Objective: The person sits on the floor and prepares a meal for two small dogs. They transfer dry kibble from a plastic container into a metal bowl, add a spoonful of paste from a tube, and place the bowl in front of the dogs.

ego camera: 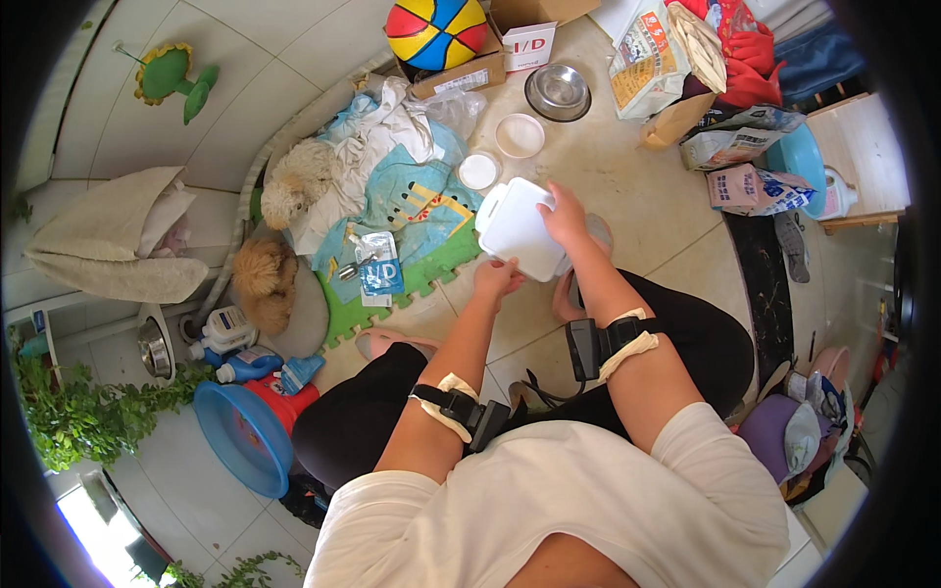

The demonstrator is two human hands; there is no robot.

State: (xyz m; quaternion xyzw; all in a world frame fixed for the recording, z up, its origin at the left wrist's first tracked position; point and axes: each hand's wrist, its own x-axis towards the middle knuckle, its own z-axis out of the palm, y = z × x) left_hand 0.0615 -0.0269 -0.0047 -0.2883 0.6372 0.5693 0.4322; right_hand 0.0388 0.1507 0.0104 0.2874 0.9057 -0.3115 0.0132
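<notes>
A white plastic container with rounded corners [520, 229] is held in front of me in both hands. My left hand [498, 281] grips its lower left edge, and my right hand [566, 213] holds its right side. Just beyond it stand a small round white tub [478, 170], a pale pink bowl [520, 136] and a stainless steel bowl [559, 87]. To the left, a metal scoop or spoon [357, 269] lies on a blue and white pouch [382, 266], on the cloth and green foam mat.
A cream curly-haired dog [298, 180] and a brown one [265, 283] rest at the left. A cardboard box [459, 73] holds a multicoloured ball [437, 33]. Bags [647, 62] stand at the upper right, a blue basin [242, 441] at the lower left.
</notes>
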